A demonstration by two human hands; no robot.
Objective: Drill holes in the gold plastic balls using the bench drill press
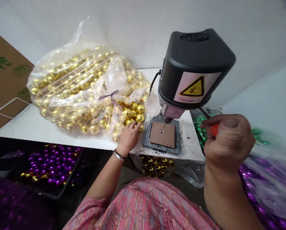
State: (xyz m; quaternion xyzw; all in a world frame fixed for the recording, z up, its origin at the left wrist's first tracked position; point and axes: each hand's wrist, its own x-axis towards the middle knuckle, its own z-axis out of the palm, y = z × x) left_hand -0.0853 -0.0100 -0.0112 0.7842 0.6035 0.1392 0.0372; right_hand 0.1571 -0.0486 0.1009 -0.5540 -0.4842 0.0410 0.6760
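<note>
My left hand [130, 135] reaches to the mouth of a big clear plastic bag [117, 76]. Its fingers lie apart over shiny gold balls [133, 111] spilling from there; I see no ball clasped in them. My right hand [228, 140] is wrapped round the red-knobbed lever handle [214, 130] of a small black bench drill press [193, 64]. Under the chuck [167, 119], a brown square plate [162, 134] with a hole in it lies on the grey base [146, 142]. No ball sits on that plate.
A white table [90, 142] bears the bag and drill press, with dark shavings around the base. Below left stands a black tray [63, 188] of purple and gold balls. More gold balls [157, 164] lie under the table edge. A cardboard box [6, 70] stands left; bagged green and purple balls [250, 185] lie right.
</note>
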